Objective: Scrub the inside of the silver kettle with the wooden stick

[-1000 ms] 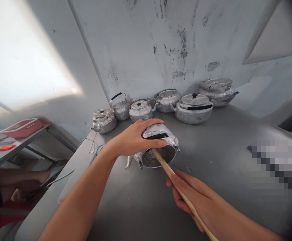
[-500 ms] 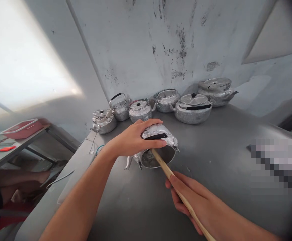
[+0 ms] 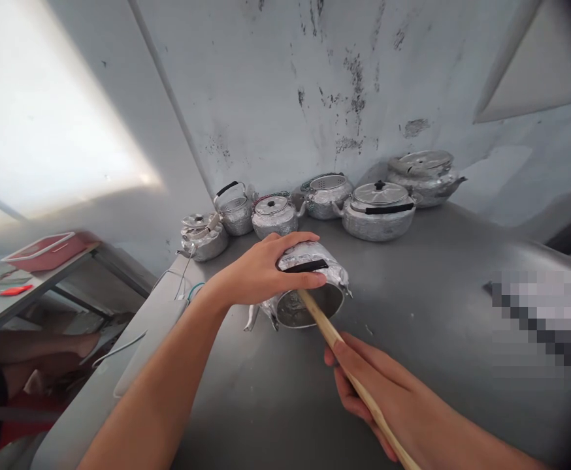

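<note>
A dented silver metal kettle (image 3: 332,271) lies tipped on its side on the grey table, its round mouth facing me. My left hand (image 3: 276,264) is clamped over its upper side, fingers across the top and thumb along the black handle grip (image 3: 306,266). The spout (image 3: 251,318) points out to the left. My right hand (image 3: 364,378) is wrapped round a pale wooden stick (image 3: 322,323), which slants up into the kettle's mouth. The stick's far end is hidden inside the kettle.
Several silver kettles, such as a lidded one (image 3: 378,215), stand along the wall behind. A cable (image 3: 119,351) runs over the table's left side. Further left, a second table bears a pink basket (image 3: 40,254) and an orange object (image 3: 16,290); a person's legs show below.
The stick has shifted very slightly to the right in the kettle's mouth. Both hands keep their grip, and the kettle stays almost in the same place.
</note>
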Demonstrator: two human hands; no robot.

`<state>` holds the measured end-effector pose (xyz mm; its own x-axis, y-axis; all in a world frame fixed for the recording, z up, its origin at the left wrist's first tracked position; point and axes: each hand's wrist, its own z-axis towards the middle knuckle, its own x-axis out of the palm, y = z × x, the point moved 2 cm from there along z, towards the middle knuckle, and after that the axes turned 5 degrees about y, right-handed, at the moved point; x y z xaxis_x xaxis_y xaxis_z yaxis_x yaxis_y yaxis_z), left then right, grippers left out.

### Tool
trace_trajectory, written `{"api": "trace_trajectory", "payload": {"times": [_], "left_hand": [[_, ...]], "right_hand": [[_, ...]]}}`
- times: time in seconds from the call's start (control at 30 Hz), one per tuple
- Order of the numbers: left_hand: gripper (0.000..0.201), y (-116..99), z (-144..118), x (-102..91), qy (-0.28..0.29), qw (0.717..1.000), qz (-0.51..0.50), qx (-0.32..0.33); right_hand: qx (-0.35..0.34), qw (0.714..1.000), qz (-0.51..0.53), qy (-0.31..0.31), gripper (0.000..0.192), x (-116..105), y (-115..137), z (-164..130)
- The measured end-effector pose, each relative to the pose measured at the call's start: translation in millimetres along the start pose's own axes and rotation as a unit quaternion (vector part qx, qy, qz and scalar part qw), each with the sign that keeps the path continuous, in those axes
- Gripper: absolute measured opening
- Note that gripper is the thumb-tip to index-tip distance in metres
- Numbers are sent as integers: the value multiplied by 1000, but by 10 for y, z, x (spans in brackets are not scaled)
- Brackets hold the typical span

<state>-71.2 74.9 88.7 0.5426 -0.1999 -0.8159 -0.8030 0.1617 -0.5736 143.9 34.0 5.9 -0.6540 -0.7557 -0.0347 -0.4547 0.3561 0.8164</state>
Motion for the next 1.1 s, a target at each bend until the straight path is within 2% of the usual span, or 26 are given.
{"api": "trace_trajectory", "payload": {"times": [0.2, 0.33, 0.47, 0.6, 0.77, 0.87, 0.97, 1.1], "left_hand": [[75, -4, 8, 8, 4, 1000, 1, -6], [75, -3, 5, 6, 5, 1000, -2, -10], [74, -4, -1, 4, 5, 1000, 2, -7], [74, -6, -6, 6, 7, 1000, 0, -11], [74, -4, -3, 7, 7, 1000, 1, -7], [75, 2, 2, 3, 2, 1000, 1, -7], [75, 7, 4, 3, 4, 1000, 0, -7], [75, 10, 5, 8, 4, 1000, 0, -2]], "right_hand": [[-25, 1000, 12, 11, 37, -1, -102, 55], [14, 1000, 3, 2, 37, 2, -68, 41], [-4, 1000, 9, -7, 35, 1, 2, 26], [28, 1000, 9, -5, 33, -4, 24, 24], [-8, 1000, 7, -5, 33, -11, 10, 25], [6, 1000, -2, 4, 32, -1, -25, 29], [-17, 1000, 3, 5, 31, 3, -41, 39], [-10, 1000, -15, 7, 39, -4, -79, 62]]}}
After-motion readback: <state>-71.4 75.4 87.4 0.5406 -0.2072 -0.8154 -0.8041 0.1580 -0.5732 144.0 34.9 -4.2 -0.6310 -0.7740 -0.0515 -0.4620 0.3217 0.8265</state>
